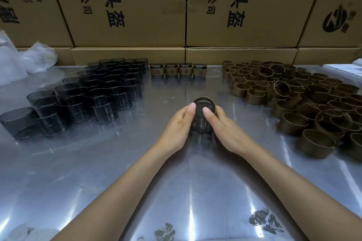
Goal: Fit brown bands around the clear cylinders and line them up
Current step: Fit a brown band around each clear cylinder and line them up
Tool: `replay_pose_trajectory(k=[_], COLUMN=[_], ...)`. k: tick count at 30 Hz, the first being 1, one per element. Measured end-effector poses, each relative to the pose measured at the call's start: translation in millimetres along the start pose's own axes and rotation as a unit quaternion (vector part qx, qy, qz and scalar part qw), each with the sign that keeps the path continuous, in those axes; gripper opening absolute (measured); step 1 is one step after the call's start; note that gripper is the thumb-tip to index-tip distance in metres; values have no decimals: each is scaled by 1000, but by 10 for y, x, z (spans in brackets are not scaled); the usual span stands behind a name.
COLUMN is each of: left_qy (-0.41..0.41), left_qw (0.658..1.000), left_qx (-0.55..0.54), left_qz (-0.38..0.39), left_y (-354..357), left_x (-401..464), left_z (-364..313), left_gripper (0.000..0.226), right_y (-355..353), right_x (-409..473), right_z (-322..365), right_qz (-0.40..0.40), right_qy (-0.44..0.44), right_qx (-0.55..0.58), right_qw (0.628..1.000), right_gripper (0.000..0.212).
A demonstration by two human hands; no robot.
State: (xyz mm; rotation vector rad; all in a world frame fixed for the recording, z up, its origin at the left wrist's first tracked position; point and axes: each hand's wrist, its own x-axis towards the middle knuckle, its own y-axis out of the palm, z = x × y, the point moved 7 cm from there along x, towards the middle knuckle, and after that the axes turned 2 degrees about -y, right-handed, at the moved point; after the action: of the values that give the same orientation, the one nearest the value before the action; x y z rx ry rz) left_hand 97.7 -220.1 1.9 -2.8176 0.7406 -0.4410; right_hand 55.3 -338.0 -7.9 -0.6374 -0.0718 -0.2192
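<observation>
At the table's middle, my left hand [179,123] and my right hand [225,125] both grip one clear cylinder [200,125], thumbs resting on its upper part. A brown band [204,101] sits around the cylinder's top. On the left stands a dense group of bare clear cylinders [94,92]. A loose pile of brown bands [305,100] covers the right side. At the back, several banded cylinders [178,70] stand side by side in a row.
Shiny metal tabletop [156,182] with dark stains near the front edge. Large cardboard boxes [127,6] form a wall behind. Crumpled clear plastic bags [23,58] lie at the back left. White flat items [344,69] sit at the far right.
</observation>
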Motion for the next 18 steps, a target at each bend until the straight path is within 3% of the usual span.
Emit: replay_pose_trajectory(k=[5,9,11,15,18], left_qy=[20,-27,-33,-49,-51], left_qw=[999,997,998,996,991], left_qx=[18,49,24,-75,-127], left_qz=[44,55,56,19,-5], left_y=[51,46,65,101,91], left_x=[-6,-33,-46,-49,-64], left_z=[-40,63,42,18,-23], left_gripper=[66,83,78,61,44], right_y=[33,15,30,67,52], right_x=[33,27,32,23,-18], right_z=[-13,10,30,104,109], right_qz=[-9,-13,-14,-47,-76], right_qy=[26,19,17,20,27], right_qx=[17,53,105,264,324], right_qw=[999,998,994,963,943], right_gripper=[75,95,98,80,75])
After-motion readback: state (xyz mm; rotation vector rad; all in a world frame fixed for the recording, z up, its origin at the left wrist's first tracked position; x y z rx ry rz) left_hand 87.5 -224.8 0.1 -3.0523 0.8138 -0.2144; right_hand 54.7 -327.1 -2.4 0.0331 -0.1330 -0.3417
